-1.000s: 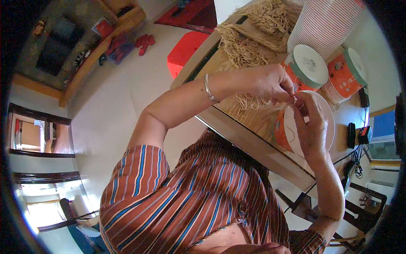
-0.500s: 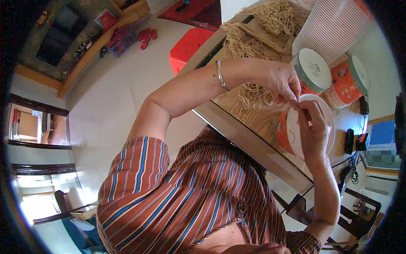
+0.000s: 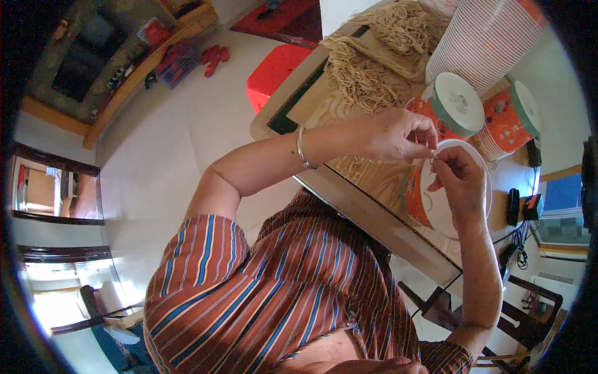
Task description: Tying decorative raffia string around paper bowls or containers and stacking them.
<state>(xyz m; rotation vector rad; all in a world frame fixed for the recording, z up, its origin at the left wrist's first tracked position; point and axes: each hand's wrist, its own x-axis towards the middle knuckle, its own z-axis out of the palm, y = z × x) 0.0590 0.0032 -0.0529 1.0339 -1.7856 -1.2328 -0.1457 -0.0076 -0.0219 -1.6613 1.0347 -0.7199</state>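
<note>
My left hand (image 3: pixel 405 134), with a silver bangle at its wrist, reaches in from the left. Its thumb and forefinger are pinched, and the other fingers curl above. Just right of it, my right hand (image 3: pixel 462 184) pinches too, so the fingertips of both hands almost meet. What lies between them is too small to make out. Under the hands is an orange tub (image 3: pixel 415 199) with a white round top, where a thin curved line shows. Behind my left hand a heap of tan string (image 3: pixel 367 81) lies on the wooden table, partly hidden by my arm.
Two orange-and-green tubs (image 3: pixel 461 103) with white round ends stand beyond my hands. A tall nested stack of tubs (image 3: pixel 483 43) leans at the back right. Black cables (image 3: pixel 518 240) hang at the table's right side. A red stool (image 3: pixel 271 75) stands off its left edge.
My left hand has turned and its forearm has come lower and nearer, covering the loose string beside the tub. My right hand stays pinched in about the same place.
</note>
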